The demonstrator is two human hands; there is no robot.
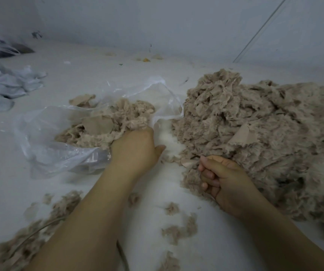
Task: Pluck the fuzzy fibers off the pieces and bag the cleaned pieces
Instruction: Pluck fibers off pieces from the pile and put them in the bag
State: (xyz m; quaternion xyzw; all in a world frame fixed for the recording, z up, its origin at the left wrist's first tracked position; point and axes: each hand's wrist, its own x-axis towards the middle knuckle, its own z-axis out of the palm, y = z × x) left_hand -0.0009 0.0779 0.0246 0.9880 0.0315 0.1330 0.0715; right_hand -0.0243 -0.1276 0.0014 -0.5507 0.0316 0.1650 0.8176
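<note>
A big heap of beige fuzzy pieces [265, 137] covers the right half of the white surface. To its left lies a clear plastic bag [45, 145] with its mouth facing the heap and several beige pieces [106, 122] inside. My left hand [135, 149] reaches into the bag's mouth, its fingers buried among those pieces, thumb sticking out to the right. My right hand [221, 178] sits at the heap's near left edge, fingers curled round a fuzzy piece [191, 178] there.
Loose tufts of plucked beige fiber [178, 229] are scattered on the surface near my forearms, with a larger drift [20, 243] at the bottom left. Crumpled pale plastic bags [2, 83] lie at the far left. A white wall rises behind.
</note>
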